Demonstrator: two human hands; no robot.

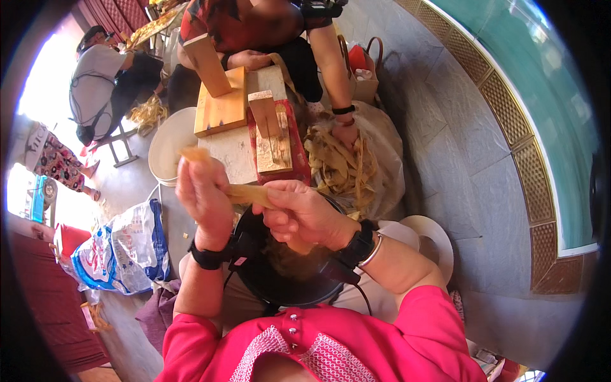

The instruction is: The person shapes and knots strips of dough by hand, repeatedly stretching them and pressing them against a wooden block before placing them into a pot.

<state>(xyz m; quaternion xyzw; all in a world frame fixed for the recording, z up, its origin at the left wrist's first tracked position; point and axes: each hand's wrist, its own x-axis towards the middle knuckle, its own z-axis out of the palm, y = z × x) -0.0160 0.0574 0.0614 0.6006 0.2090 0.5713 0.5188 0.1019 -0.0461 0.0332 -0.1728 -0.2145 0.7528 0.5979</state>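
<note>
A pale yellow, husk-like strip (245,194) is stretched between my two hands. Its upper end sticks out above the closed fingers of my left hand (205,194). On the other side, my right hand (305,213) pinches the strip between thumb and fingers. Both hands are above a black basin (251,254) at my lap, which has blurred, light-brown material inside. Just beyond my right hand, a clear plastic bag (387,143) holds a heap of similar yellow-brown strips (337,162). Another person's hand (345,134) reaches into that heap.
Ahead is a low bench (232,153) bearing a wooden block with an upright post (219,108) and a smaller one (273,143). A white bucket (168,153) stands at its left. A blue-white woven sack (130,248) lies left; a seated person (98,76) is farther off.
</note>
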